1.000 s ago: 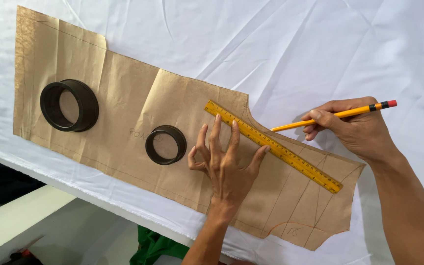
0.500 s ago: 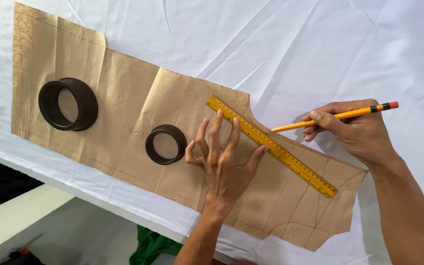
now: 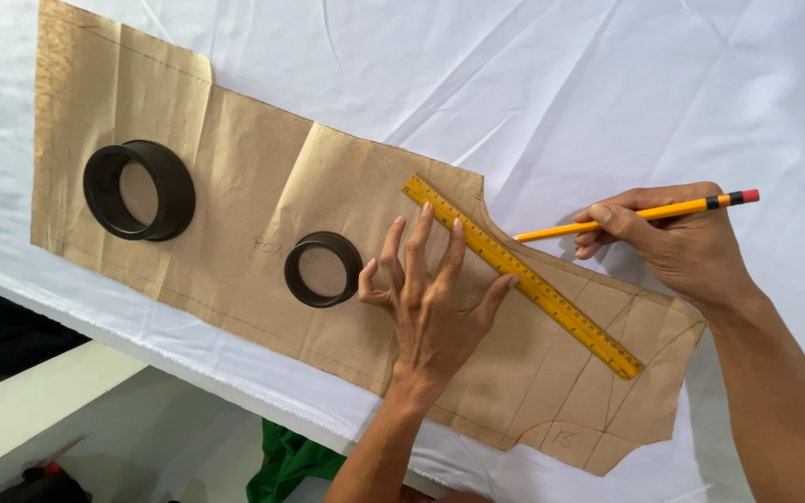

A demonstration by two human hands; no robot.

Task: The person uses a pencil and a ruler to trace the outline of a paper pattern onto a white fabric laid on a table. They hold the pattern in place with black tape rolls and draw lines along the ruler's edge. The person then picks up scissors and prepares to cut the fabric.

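Note:
A brown paper pattern piece [image 3: 235, 186] lies flat on white fabric [image 3: 552, 84]. My left hand [image 3: 430, 298] presses down on it with fingers spread, fingertips touching a yellow ruler [image 3: 524, 275] that runs diagonally across the paper's right part. My right hand [image 3: 682, 242] holds a yellow pencil [image 3: 635, 214] with a red eraser end, its tip at the paper's edge by the ruler. A small black ring [image 3: 323, 270] sits just left of my left thumb. A larger black ring [image 3: 139, 190] weighs down the paper's left part.
The table's near edge [image 3: 142, 349] runs diagonally below the paper. Beneath it are a pale surface [image 3: 39, 410], a green cloth [image 3: 291, 461] and a dark object [image 3: 44, 484] at the bottom left. Pencil lines mark the paper's right end.
The view has shifted slightly. Both hands, the ruler and the pencil keep nearly the same places on the paper.

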